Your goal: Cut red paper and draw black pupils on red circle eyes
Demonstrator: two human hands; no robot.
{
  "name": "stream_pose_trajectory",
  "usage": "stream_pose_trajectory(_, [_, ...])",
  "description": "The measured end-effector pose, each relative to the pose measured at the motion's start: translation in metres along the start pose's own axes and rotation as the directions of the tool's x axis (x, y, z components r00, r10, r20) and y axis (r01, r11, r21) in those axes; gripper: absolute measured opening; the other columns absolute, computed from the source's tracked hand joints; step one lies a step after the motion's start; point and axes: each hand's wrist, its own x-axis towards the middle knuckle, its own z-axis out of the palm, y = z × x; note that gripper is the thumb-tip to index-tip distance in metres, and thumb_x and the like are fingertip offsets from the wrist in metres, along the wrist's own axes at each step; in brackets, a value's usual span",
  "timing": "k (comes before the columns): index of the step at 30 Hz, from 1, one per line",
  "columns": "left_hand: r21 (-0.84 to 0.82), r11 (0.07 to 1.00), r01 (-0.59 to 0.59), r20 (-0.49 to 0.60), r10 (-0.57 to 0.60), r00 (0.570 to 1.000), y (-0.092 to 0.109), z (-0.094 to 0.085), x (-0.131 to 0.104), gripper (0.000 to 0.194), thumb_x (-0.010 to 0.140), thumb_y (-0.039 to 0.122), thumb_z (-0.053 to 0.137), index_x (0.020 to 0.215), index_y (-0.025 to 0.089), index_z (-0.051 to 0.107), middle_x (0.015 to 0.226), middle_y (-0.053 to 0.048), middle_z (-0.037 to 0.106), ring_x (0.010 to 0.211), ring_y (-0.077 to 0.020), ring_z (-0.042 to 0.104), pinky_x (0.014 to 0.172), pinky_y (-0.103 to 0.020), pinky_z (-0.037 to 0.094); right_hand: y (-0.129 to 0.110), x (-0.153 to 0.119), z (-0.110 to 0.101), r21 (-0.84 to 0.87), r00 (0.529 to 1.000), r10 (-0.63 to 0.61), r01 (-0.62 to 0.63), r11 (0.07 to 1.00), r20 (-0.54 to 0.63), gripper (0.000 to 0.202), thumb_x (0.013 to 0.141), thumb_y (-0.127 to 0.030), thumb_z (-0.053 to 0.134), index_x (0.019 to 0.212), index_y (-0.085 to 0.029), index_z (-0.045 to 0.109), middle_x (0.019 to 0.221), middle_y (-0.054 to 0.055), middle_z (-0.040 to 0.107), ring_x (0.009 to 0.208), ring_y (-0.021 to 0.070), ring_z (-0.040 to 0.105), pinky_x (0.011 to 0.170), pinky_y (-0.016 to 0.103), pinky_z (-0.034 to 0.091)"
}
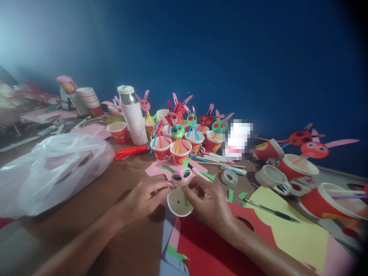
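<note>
Nearest the camera, flat red paper sheet [218, 245] on brown tabletop [138, 241]. Just beyond, at near centre between both hands: round pink paper face with dark oval eyes and green lashes [182, 181], right above white-lined paper cup [179, 210], open mouth towards the camera, small dark spot and green paper strip [186, 197] inside. Right hand [212, 197]: thumb and forefinger clamped on lower right edge of face. Left hand [148, 195]: thumb and forefinger brought close together at left edge of face, by cup rim; cannot tell what, if anything, is pinched. Cannot tell either whether face and cup touch.

For a good job: pinch lightly at the edges, keep face level and centred over cup, press evenly from both sides, avoid creasing paper or denting rim. Keep thumbs off the eyes.

Outward, to the right: clear tape roll [229, 177], black pen [271, 210] on yellow paper sheet [304, 239], pale ceramic mug [270, 177]. To the left: translucent white plastic bag [54, 172]. Farther: red-and-white cups with paper-faced figures [180, 153], pale pink flask with steel neck [134, 122], plain blue wall [230, 50] behind.
</note>
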Motion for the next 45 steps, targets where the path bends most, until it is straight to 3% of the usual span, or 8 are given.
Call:
stream_pose_trajectory(9, [0.015,1.000,-0.004,0.012,0.004,1.000,-0.0023,-0.0003,-0.0015,0.019,0.084,0.012,0.050,0.088,0.014,0.068,0.084,-0.005,0.068,0.079,-0.0131,0.064,0.070,-0.019,0.047,-0.0028,0.0029,-0.0051,-0.039,0.998,-0.038,0.040,0.998,0.052,0.011,0.079,-0.025,0.056,0.069,-0.020,0.055,0.052,-0.006,0.050,0.047,0.0084,0.042,0.047,0.019,0.028])
stream_pose_trajectory(13, [0.019,1.000,-0.015,0.010,0.014,1.000,-0.0014,-0.0003,-0.0013,0.018,0.084,0.013,0.050,0.083,0.013,0.068,0.080,-0.005,0.067,0.076,-0.0127,0.062,0.070,-0.019,0.046,-0.0057,0.0043,-0.0088,-0.081,0.992,-0.073,0.082,0.993,0.106,0.020,0.076,-0.023,0.059,0.059,-0.018,0.049,0.052,-0.006,0.050,0.048,0.0081,0.041,0.047,0.020,0.026])
stream_pose_trajectory(27, [-0.045,0.999,0.030,0.067,-0.027,0.997,0.0017,-0.0024,-0.0006,0.021,0.086,0.014,0.047,0.091,0.016,0.067,0.083,-0.004,0.065,0.080,-0.0136,0.061,0.073,-0.022,0.046,-0.0036,0.0025,-0.0057,0.037,0.993,-0.030,0.026,0.999,0.116,0.024,0.081,-0.026,0.054,0.059,-0.018,0.050,0.049,-0.007,0.043,0.047,0.0077,0.038,0.044,0.019,0.027])
stream_pose_trajectory(35, [-0.021,0.999,0.039,0.054,-0.038,0.998,0.0003,-0.0018,0.0000,0.020,0.086,0.016,0.047,0.086,0.015,0.067,0.079,-0.004,0.065,0.079,-0.0139,0.062,0.072,-0.021,0.047,-0.0031,0.0032,-0.0078,-0.007,0.991,-0.039,0.040,0.999,0.131,0.024,0.079,-0.024,0.057,0.058,-0.018,0.046,0.046,-0.008,0.037,0.045,0.0071,0.035,0.044,0.019,0.024])
stream_pose_trajectory(45, [0.011,1.000,0.029,0.020,-0.029,0.999,-0.0023,-0.0006,-0.0012,0.018,0.085,0.016,0.048,0.083,0.016,0.067,0.079,-0.004,0.065,0.080,-0.0144,0.063,0.072,-0.021,0.048,-0.0043,0.0015,-0.0086,-0.033,0.984,-0.041,0.047,0.998,0.176,0.027,0.082,-0.025,0.054,0.057,-0.019,0.045,0.049,-0.007,0.045,0.048,0.0085,0.041,0.046,0.021,0.027])
